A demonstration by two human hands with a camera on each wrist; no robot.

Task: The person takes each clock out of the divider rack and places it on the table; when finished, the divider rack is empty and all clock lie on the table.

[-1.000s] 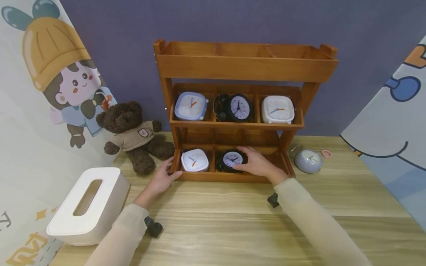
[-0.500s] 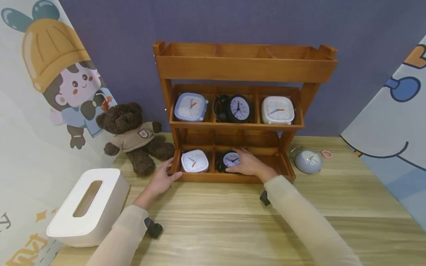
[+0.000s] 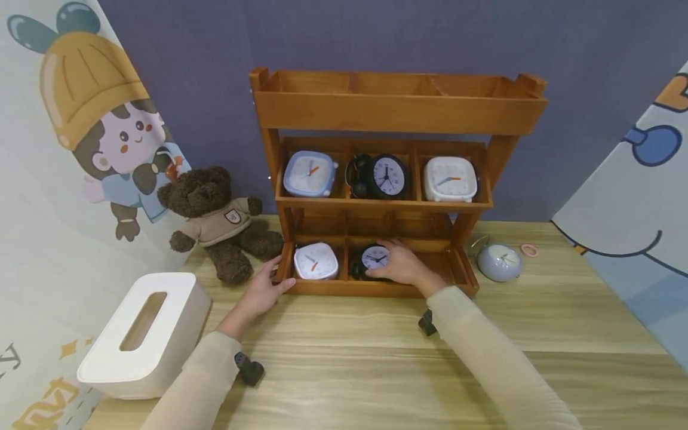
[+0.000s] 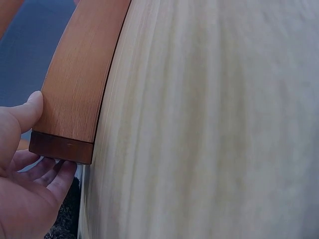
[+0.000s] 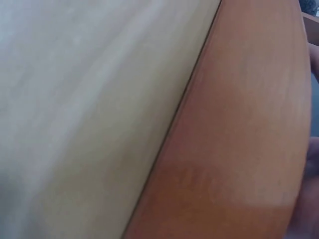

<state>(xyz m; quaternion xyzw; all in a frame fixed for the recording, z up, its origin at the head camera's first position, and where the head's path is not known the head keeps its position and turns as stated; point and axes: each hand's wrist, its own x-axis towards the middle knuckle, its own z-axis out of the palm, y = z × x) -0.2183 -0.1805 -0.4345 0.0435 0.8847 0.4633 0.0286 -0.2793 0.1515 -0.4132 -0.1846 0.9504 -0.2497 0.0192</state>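
Note:
My left hand [image 3: 263, 291] grips the lower left corner of a brown wooden shelf rack [image 3: 398, 113]. In the left wrist view the thumb lies on the front board [image 4: 82, 74] and the fingers bend round its end. My right hand [image 3: 403, 266] holds a black round alarm clock [image 3: 371, 258] in the middle compartment of the bottom tier, covering its right side. Beside it, in the left compartment, sits a white squarish alarm clock [image 3: 316, 261]. In the right wrist view the front board [image 5: 234, 119] hides most of the hand.
The middle tier bears a blue-rimmed clock [image 3: 309, 174], a black twin-bell clock [image 3: 388, 176] and a white clock [image 3: 450, 178]. A teddy bear [image 3: 215, 215] and a white tissue box [image 3: 115, 358] stand left. A grey clock [image 3: 498, 263] and pink ring [image 3: 529, 250] lie right.
My right hand has moved left over the black clock's right side, covering more of its face, and has stayed there over the last half second. The left hand keeps its place.

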